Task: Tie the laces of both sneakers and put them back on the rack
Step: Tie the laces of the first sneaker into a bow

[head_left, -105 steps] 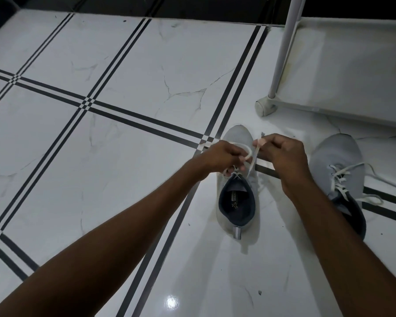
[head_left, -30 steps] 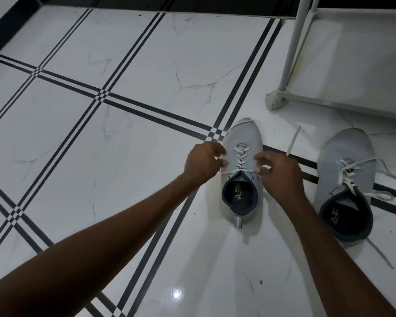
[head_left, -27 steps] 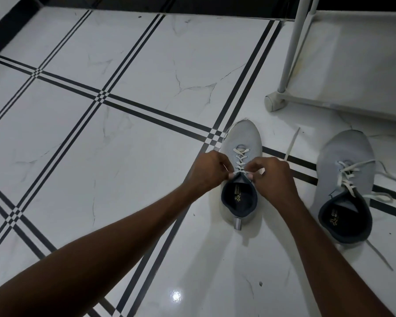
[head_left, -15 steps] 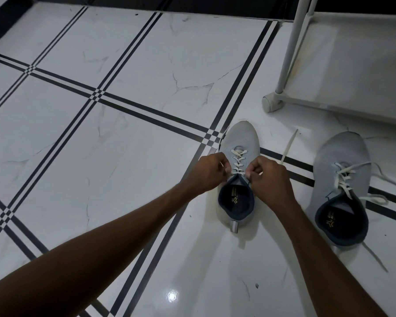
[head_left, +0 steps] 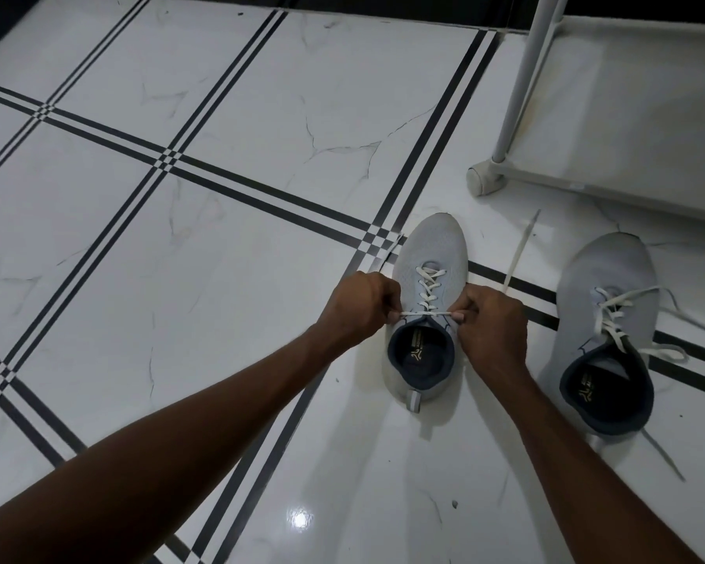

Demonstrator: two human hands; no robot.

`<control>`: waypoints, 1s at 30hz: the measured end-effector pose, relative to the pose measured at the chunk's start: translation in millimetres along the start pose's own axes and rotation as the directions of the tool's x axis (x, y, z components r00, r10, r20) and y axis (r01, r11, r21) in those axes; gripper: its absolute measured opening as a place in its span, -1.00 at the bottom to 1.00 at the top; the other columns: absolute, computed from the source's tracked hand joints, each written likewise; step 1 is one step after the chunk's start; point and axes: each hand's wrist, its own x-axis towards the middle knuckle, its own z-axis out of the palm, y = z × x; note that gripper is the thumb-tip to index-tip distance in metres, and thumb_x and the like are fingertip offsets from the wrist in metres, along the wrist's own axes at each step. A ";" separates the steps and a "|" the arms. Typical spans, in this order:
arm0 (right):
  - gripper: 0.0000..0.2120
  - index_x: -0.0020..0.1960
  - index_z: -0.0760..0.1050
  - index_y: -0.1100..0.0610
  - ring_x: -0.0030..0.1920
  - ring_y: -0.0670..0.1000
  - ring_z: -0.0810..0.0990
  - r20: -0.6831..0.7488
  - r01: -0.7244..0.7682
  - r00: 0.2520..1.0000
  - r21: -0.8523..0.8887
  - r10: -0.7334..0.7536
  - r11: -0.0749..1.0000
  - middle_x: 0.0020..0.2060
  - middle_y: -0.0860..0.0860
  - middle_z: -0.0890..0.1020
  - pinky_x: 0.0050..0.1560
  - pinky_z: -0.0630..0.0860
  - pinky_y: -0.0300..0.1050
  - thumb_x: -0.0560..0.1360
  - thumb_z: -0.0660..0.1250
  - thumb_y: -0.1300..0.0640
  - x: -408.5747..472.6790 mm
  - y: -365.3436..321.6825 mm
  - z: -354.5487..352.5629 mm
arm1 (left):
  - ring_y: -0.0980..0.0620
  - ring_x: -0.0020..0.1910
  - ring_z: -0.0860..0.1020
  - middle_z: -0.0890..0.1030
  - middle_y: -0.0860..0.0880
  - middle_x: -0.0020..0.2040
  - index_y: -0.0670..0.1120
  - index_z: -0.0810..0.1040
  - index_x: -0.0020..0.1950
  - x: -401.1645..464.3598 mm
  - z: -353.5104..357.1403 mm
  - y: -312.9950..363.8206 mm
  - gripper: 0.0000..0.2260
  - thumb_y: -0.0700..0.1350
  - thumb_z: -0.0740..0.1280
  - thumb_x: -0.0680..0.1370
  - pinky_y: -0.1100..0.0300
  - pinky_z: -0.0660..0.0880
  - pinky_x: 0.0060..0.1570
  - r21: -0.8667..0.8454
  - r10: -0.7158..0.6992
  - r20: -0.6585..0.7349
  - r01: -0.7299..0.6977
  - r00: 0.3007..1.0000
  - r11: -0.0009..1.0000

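A light grey sneaker with white laces stands on the tiled floor, toe pointing away from me. My left hand and my right hand each pinch one lace end and hold the lace taut across the shoe's opening. One free lace end trails up to the right past my right hand. The second grey sneaker sits to the right with its laces lying loose on the floor. The white shoe rack stands at the top right.
The floor is glossy white marble tile with black double lines. The rack's round foot rests just beyond the left sneaker's toe, and its bottom shelf reaches to the right edge. A dark strip runs along the top.
My hands were close together over the shoe's tongue half a second ago. They have moved apart sideways, drawing the lace tight across the opening.
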 end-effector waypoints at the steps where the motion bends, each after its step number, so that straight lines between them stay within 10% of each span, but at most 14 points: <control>1: -0.85 -0.29 0.63 0.07 -0.25 0.08 0.64 0.009 -0.003 1.000 -0.020 0.004 1.000 -0.34 0.00 0.68 -0.20 0.59 -0.04 0.39 0.46 0.29 0.4 0.0 -2.6 | 0.09 -0.34 0.64 0.72 -0.02 -0.26 -0.13 0.70 -0.14 0.5 -2.8 -2.3 -0.91 -0.29 0.43 0.45 0.24 0.57 -0.24 -0.043 -0.030 0.040 0.032 0.999 0.999; 5: -0.91 -0.27 0.67 -0.01 -0.27 0.01 0.61 0.201 0.035 0.980 -0.165 -0.001 0.986 -0.32 -0.04 0.68 -0.19 0.57 -0.07 0.35 0.53 0.16 17.8 5.0 -30.9 | 0.20 -0.43 0.63 0.68 0.04 -0.36 -0.12 0.69 -0.17 -2.7 -24.5 -21.8 -0.95 -0.20 0.48 0.50 0.42 0.47 -0.36 -0.238 -0.118 0.228 0.173 0.966 0.956; 10: -0.89 -0.29 0.66 -0.07 -0.28 -0.06 0.51 0.448 0.127 0.894 -0.255 0.001 0.959 -0.38 -0.10 0.60 -0.30 0.35 -0.23 0.35 0.56 0.08 35.2 0.0 -64.5 | 0.07 -0.22 0.65 0.71 -0.06 -0.16 -0.14 0.70 -0.06 -3.9 -54.8 -33.6 -0.93 -0.23 0.41 0.55 0.19 0.57 -0.10 -0.494 -0.057 0.491 0.332 0.869 0.804; 15: -0.97 -0.17 0.73 0.01 -0.13 0.05 0.62 0.677 0.123 0.730 0.004 -0.093 0.992 -0.16 0.06 0.74 -0.06 0.49 -0.06 0.41 0.52 0.13 47.9 -7.3 -91.3 | -0.07 0.13 0.65 0.71 -0.09 0.05 -0.08 0.69 -0.07 0.2 -72.9 -30.2 -0.92 -0.16 0.39 0.54 -0.06 0.49 0.28 -0.670 0.079 0.508 0.336 0.858 0.661; 19: -0.89 -0.02 0.68 0.25 -0.20 -0.01 0.56 0.615 -0.123 0.762 0.443 -0.202 0.888 0.00 0.05 0.75 -0.20 0.45 -0.13 0.47 0.44 0.27 34.9 -9.8 -76.4 | -0.10 0.31 0.57 0.67 -0.08 0.22 -0.12 0.62 0.05 12.3 -54.0 -11.3 -0.83 -0.06 0.31 0.60 -0.06 0.40 0.39 -0.824 0.123 0.406 0.304 0.905 0.479; 22: -0.91 -0.03 0.64 0.28 -0.47 -0.06 0.41 0.477 -0.208 0.866 0.613 -0.147 0.762 -0.15 0.09 0.74 -0.51 0.31 -0.28 0.52 0.38 0.28 20.2 -11.4 -47.8 | -0.07 0.09 0.61 0.68 -0.05 -0.09 -0.07 0.60 -0.07 21.8 -32.3 6.1 -0.82 -0.04 0.28 0.64 -0.07 0.42 0.31 -0.880 0.020 0.351 0.322 0.936 0.349; 30: -0.89 0.04 0.63 0.18 -0.56 -0.06 0.47 0.250 -0.083 0.966 0.518 -0.059 0.851 -0.28 0.20 0.69 -0.55 0.38 -0.32 0.54 0.35 0.28 8.1 -22.1 -19.4 | 0.12 -0.36 0.53 0.58 0.00 -0.30 -0.12 0.60 0.06 29.8 -4.9 11.4 -0.88 -0.10 0.32 0.63 0.19 0.47 -0.21 -0.822 -0.141 0.277 0.310 0.951 0.477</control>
